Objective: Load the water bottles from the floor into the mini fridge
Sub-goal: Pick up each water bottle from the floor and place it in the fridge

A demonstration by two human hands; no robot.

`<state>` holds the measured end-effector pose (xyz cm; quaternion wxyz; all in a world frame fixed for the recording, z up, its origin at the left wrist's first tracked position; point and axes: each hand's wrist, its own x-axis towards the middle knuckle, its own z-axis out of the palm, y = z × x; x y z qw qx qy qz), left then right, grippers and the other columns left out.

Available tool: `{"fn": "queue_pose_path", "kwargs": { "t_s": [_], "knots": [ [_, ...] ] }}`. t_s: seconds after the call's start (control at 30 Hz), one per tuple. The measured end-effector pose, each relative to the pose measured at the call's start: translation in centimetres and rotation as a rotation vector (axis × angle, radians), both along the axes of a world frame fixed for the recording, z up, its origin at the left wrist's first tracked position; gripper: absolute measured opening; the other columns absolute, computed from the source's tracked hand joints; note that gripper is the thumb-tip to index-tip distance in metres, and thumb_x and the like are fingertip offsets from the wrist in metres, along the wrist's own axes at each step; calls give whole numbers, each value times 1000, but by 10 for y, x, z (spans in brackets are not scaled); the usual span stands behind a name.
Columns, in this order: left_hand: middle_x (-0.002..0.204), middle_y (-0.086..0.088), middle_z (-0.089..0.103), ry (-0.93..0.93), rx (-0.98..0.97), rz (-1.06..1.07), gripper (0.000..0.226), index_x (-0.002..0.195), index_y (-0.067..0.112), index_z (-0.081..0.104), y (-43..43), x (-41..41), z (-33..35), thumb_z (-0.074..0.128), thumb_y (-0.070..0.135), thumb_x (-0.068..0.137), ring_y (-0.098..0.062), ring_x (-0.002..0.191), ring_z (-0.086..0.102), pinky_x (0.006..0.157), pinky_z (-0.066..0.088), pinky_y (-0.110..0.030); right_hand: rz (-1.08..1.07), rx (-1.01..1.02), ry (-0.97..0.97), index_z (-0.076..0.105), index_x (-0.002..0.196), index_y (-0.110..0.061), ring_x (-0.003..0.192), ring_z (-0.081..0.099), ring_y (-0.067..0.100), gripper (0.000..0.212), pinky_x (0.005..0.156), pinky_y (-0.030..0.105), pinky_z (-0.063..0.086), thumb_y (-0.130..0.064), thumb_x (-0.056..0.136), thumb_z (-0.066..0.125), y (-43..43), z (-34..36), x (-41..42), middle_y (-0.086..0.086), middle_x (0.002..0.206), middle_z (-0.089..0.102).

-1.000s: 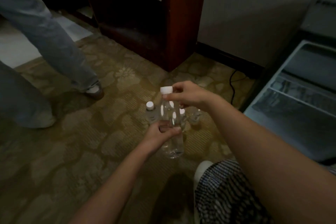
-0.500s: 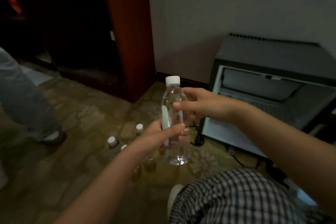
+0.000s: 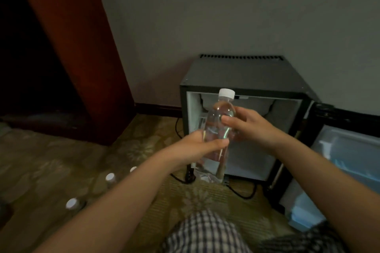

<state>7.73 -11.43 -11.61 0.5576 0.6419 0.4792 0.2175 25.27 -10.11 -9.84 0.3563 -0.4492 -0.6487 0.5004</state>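
I hold one water bottle in both hands, off the floor and right in front of the open mini fridge. My left hand is wrapped round the middle of the bottle from the left. My right hand grips its upper part from the right, with the thumb laid across the front.

The bottle's long axis runs close to vertical, with the white cap up and leaning a little to the right. The base hangs low, at about the level of the bottom edge of the fridge opening.

The cavity lies straight ahead of me, beyond the bottle, so I judge the move to be a push forward, away from my body, rather than sideways. The cap sits near the top edge of the opening, so the bottle may need to be lowered or tipped to clear it. I cannot tell how the shelves inside are laid out.

The door stands open on my right. My right hand is the nearer one to it and looks better placed to carry the bottle in alone.

The other bottles stand on the floor low to my left, under my left forearm.
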Motion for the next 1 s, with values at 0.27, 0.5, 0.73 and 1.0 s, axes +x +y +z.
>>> {"fn": "queue_pose_path", "kwargs": {
  "t_s": [0.27, 0.5, 0.73, 1.0],
  "knots": [
    [110, 2, 63, 149, 60, -5, 46, 114, 29, 55, 55, 67, -21, 68, 48, 74, -15, 101, 62, 91, 52, -38, -177, 27, -92, 53, 122, -13, 84, 66, 9, 38, 59, 21, 55, -24, 87, 63, 35, -23, 43, 2, 103, 65],
    [115, -6, 59, 232, 26, 49, 45, 125, 12, 51, 90, 103, -69, 65, 27, 85, -20, 102, 55, 72, 44, -23, -336, 55, -396, 58, 114, -14, 98, 65, 19, 54, 89, 41, 54, -41, 71, 78, 75, -65, 63, 2, 106, 68],
    [100, -9, 62, 372, 115, -18, 37, 119, 16, 54, 116, 106, -123, 62, 33, 87, -23, 97, 60, 74, 41, -27, -326, 74, -581, 56, 115, -21, 106, 62, 19, 53, 92, 42, 50, -47, 73, 73, 96, -112, 71, -2, 112, 67],
    [106, -10, 69, 419, 61, -112, 26, 102, 12, 67, 150, 104, -195, 57, 32, 90, -19, 98, 63, 80, 48, -29, -285, -30, -662, 50, 117, -16, 107, 60, 16, 48, 80, 24, 41, -34, 78, 73, 122, -184, 65, 0, 115, 63]
  ]
}}
